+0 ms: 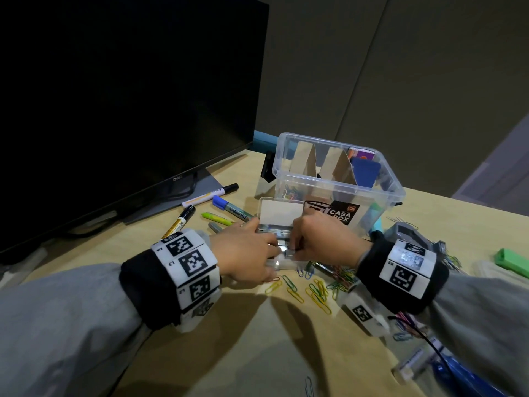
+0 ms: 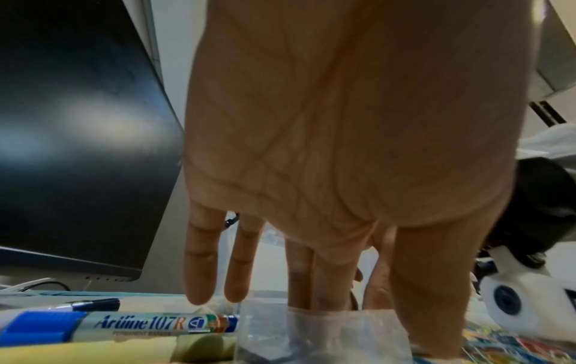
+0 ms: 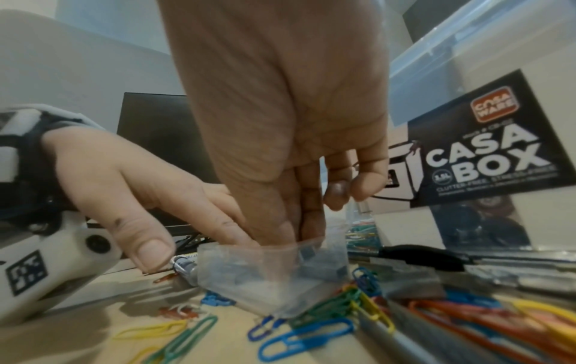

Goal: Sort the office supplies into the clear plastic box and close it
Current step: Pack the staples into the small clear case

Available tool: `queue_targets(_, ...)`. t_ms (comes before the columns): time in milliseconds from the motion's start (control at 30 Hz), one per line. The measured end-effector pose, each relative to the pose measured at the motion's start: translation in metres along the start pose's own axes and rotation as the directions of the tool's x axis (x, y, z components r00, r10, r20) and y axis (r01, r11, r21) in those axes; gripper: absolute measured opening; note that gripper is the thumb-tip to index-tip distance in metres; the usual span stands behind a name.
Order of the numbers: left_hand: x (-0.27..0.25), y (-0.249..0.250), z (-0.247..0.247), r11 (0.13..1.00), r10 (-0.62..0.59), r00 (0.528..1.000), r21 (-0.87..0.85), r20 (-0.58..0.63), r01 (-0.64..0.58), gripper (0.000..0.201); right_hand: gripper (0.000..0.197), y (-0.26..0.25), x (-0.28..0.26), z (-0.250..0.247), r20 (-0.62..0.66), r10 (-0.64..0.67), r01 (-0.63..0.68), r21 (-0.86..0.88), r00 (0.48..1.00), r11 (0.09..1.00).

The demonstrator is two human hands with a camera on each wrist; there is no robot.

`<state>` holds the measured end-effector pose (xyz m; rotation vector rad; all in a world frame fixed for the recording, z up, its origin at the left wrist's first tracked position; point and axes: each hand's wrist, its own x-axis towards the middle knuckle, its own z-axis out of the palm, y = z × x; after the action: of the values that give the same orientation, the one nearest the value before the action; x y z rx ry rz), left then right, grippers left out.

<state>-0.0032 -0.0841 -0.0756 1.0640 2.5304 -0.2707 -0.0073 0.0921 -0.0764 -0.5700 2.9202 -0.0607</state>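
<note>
A dark monitor [image 1: 114,96] is standing at the back left of the wooden desk [image 1: 229,353]. Several markers are lying in front of it, among them a blue-capped Artline marker [image 1: 232,209] and a yellow highlighter [image 1: 216,218]. Coloured paper clips [image 1: 312,290] are lying scattered along the near edge, just beside both hands. A green object [image 1: 513,260] is sitting at the far right, and a grey stapler-like item [image 1: 409,234] is showing behind the right wrist.

The clear plastic box [image 1: 337,179] is standing open at the middle back of the desk, lid off, with cardboard dividers upright inside and a black CASA BOX label on its front wall. Some clips and other items are already lying inside.

Directly in front of it, a small clear case [image 1: 282,222] is sitting open. The left hand [image 1: 246,253] is resting on it with fingers straight and slightly spread. The right hand [image 1: 323,239] is reaching its fingers [image 3: 308,216] down into the small case; whether they are pinching anything, I cannot tell.
</note>
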Motion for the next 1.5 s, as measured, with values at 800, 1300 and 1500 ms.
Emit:
queue_targets(800,-0.016,-0.013,0.010,1.000,-0.004,0.994,-0.008,-0.110,0.003,0.041,0.002,-0.006,0.008,0.008,-0.022,-0.070,0.068,-0.094,0.997,0.993)
queue_targets(1300,-0.013,-0.008,0.010,0.998,-0.038,0.993,0.037,-0.114,0.043,0.045,0.008,0.020,-0.006,-0.013,-0.157,-0.003,0.007,0.022,0.988,1.000)
queue_targets(1500,-0.011,-0.004,0.005,1.000,-0.012,0.991,-0.014,-0.137,0.010,0.028,0.007,0.037,-0.019,-0.017,-0.123,0.060,-0.058,0.021,0.991,0.998)
